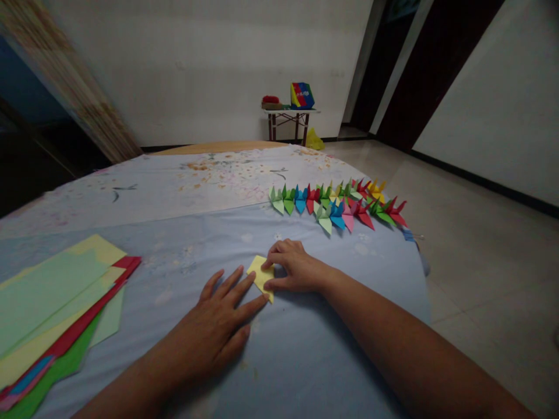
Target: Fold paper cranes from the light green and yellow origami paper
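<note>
A small folded yellow paper (261, 273) lies on the pale blue tablecloth (305, 349) in front of me. My left hand (218, 320) lies flat beside it, fingers stretched out, the fingertips touching the paper's lower left edge. My right hand (292, 269) presses on the paper's right side, fingers curled and pinched on its edge.
A row of several folded paper cranes (338, 203) in mixed colours lies beyond my hands near the table's right edge. A stack of coloured paper sheets (52, 308) lies at the left. A small table (290, 119) with a colourful bag stands by the far wall.
</note>
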`<state>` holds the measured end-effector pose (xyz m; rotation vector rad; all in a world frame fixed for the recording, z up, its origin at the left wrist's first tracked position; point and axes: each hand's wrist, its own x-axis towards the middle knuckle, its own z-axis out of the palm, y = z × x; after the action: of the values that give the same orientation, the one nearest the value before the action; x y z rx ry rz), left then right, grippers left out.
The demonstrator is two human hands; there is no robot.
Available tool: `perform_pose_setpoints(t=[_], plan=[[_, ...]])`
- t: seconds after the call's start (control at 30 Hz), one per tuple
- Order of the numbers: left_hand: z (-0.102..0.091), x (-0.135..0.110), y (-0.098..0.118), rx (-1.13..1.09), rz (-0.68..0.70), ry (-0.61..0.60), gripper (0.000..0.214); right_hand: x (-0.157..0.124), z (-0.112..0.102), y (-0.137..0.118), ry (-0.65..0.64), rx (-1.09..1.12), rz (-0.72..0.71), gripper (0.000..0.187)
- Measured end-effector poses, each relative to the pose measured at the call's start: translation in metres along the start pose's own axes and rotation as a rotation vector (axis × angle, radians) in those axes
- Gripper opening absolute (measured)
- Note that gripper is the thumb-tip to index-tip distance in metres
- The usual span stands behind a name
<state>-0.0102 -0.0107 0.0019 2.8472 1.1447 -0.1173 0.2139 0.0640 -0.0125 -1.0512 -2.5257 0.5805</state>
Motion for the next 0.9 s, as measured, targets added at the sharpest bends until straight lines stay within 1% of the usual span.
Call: perform_pose_setpoints(t=[0.3, 0.53, 0.7, 0.9], plan=[[0.0026, 0.0002, 0.0018, -0.007, 0.003, 0.023, 0.054, -0.0001, -0.0003, -0.0005, 0.004, -0.002, -0.006, 0.036], [-0.0016, 0.0005, 0.0060, -0.029, -0.007, 0.013, 0.057, 0.0001, 0.0005, -0.0005, 0.007, -0.005, -0.007, 0.036], [0.0006, -0.0010, 0.0046, -0.045, -0.016, 0.005, 0.060, 0.0001, 0.0008, -0.0008, 0.006, -0.009, -0.003, 0.037], [-0.0016, -0.0016, 0.0089, -0.075, 0.006, -0.015, 0.065, -0.0003, -0.0005, -0.0024, 0.002, -0.001, -0.001, 0.036]])
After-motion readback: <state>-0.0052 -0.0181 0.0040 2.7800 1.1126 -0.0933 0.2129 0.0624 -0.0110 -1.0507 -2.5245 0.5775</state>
